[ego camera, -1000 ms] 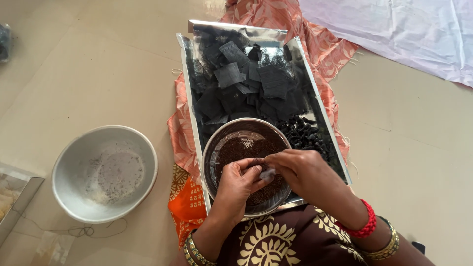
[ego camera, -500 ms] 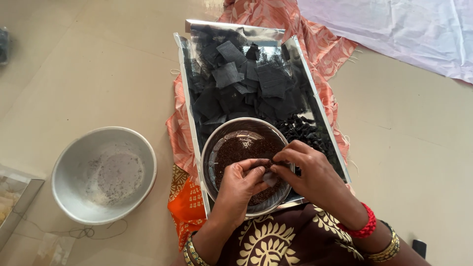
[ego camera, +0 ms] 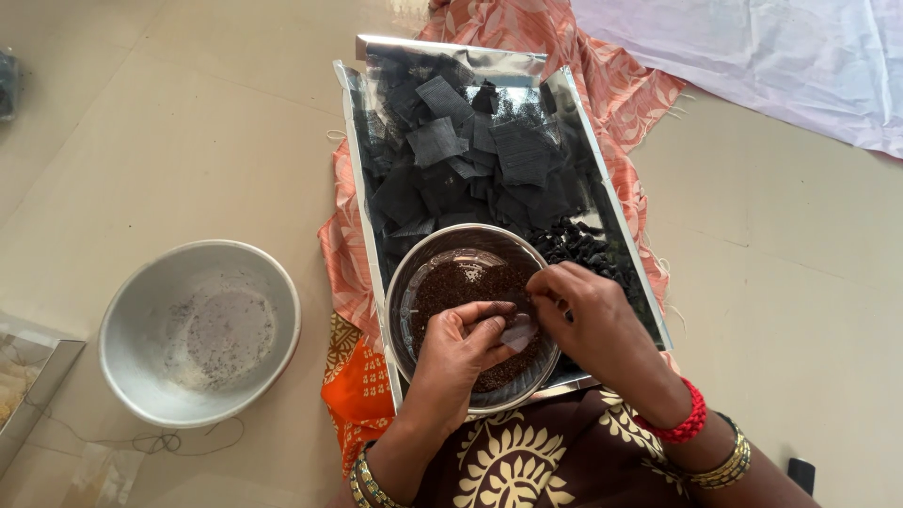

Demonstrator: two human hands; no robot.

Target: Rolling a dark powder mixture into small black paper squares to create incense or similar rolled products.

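My left hand (ego camera: 461, 353) pinches a small pale square of cloth (ego camera: 518, 332) over a round steel bowl (ego camera: 414, 273) filled with fine dark brown seeds (ego camera: 461, 282). My right hand (ego camera: 588, 320) hovers just right of it, fingers pinched together at the cloth's edge over the seeds. The bowl sits at the near end of a shiny steel tray (ego camera: 353, 141). Farther back the tray holds several dark grey cloth squares (ego camera: 470, 155), and a heap of small black tied bundles (ego camera: 588, 249) lies to the bowl's right.
A wide aluminium basin (ego camera: 132, 301) with a dusting of residue stands on the tiled floor to the left. Orange patterned cloth (ego camera: 625, 103) lies under the tray. A pale sheet (ego camera: 752, 56) is spread at the back right. A box corner (ego camera: 28, 386) shows at the left edge.
Both hands stay over the bowl. My right hand's fingers have shifted slightly up and to the right at the cloth square, which now shows more plainly in my left fingers.
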